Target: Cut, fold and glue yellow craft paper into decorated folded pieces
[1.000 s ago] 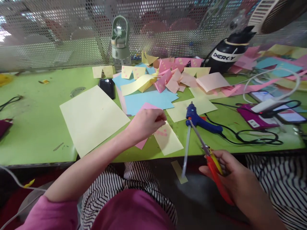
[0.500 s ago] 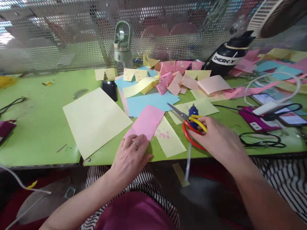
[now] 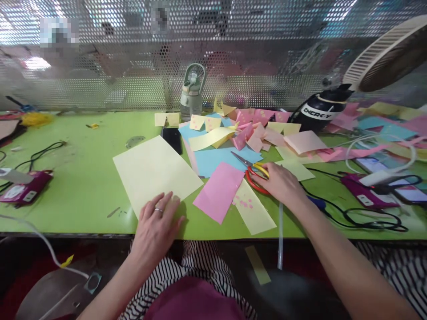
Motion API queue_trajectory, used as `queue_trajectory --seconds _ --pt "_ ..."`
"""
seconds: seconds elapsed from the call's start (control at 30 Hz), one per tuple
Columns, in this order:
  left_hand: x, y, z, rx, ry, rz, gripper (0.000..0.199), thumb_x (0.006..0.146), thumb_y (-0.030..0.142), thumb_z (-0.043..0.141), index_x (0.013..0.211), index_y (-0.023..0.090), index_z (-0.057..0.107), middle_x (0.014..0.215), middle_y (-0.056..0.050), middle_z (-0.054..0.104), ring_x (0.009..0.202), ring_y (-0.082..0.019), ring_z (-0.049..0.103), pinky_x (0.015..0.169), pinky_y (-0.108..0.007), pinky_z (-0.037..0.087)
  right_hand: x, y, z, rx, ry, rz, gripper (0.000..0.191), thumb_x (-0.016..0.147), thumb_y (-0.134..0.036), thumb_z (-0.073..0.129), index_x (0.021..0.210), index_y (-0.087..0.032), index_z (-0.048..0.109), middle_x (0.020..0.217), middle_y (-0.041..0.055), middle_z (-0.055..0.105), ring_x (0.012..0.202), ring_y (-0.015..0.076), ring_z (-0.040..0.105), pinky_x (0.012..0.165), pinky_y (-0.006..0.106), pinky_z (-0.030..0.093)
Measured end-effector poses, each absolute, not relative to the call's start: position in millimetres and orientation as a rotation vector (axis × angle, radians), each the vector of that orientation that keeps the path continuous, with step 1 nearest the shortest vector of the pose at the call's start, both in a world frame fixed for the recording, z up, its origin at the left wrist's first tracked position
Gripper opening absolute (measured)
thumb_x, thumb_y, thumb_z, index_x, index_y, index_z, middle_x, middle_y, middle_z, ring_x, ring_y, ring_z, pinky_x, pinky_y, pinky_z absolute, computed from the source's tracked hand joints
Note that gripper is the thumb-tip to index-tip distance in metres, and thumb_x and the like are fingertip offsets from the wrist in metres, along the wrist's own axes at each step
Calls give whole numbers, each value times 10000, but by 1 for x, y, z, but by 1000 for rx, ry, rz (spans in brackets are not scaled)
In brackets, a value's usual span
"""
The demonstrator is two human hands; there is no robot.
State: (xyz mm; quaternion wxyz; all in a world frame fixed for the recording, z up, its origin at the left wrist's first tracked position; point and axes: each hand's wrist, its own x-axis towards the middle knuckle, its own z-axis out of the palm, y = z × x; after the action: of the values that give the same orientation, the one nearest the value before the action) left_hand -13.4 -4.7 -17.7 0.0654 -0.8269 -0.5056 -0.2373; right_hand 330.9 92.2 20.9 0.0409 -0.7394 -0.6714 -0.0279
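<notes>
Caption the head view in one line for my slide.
Left hand at the edge of a large cream sheet, right hand on the scissors, pink sheet between them.

From my end I see a green table point(image 3: 83, 169); a perforated metal screen point(image 3: 126, 80) lines its far edge; glare point(image 3: 36, 63) shows through beyond the far left corner; a round grey seat point(image 3: 40, 291) sits below the near left.

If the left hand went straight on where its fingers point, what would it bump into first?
Probably the big pale yellow sheet. The fingertips of the left hand are over its near edge, but I can't tell whether they touch it.
</notes>
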Motion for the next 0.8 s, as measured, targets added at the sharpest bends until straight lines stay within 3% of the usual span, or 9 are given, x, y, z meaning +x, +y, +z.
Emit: queue_trajectory --seconds 0.17,0.27,0.37,0.57,0.67,0.8 --pt "-55 1 -32 -2382 -1596 -696 388 953 294 555 1334 220 556 1365 -150 605 1274 -377 524 956 -556 491 332 91 26 -2263 -2071 -82 380 842 -470 559 1055 -159 611 974 164 736 874 324 687 692 384 486" --pt "-64 2 -34 -2374 -1641 -682 388 950 329 563 1317 205 573 1357 -155 614 1285 -376 529 971 -561 490 322 83 40 -2203 -2090 -130 372 847 -448 549 1039 -135 611 1004 217 717 959 369 667 788 432 483" --pt "-62 0 -32 -2401 -1679 -681 357 964 333 541 1288 194 595 1335 -138 637 1280 -346 546 1016 -557 470 306 72 51 -2055 -2153 -134 426 914 -479 422 1096 -138 601 1121 227 688 1068 368 638 871 441 465" --pt "-53 -11 -30 -2421 -1759 -743 380 978 336 530 1318 175 577 1353 -115 632 1300 -304 535 1117 -528 384 267 64 41 -1726 -2236 247 408 861 -559 478 1000 -210 634 1006 110 734 850 282 700 720 414 526" --pt "-54 -19 -31 -2433 -1745 -791 377 968 358 553 1306 196 590 1344 -99 642 1278 -301 554 1138 -522 352 242 63 33 -1594 -2329 226 391 890 -529 480 1043 -208 642 1011 104 736 930 284 695 784 438 541" --pt "-58 -26 -32 -2423 -1659 -853 368 946 396 590 1256 199 621 1261 -89 694 1218 -306 597 1161 -523 303 204 46 23 -1226 -2571 47 385 910 -465 557 1177 -197 624 1186 119 702 1108 290 639 925 471 521"
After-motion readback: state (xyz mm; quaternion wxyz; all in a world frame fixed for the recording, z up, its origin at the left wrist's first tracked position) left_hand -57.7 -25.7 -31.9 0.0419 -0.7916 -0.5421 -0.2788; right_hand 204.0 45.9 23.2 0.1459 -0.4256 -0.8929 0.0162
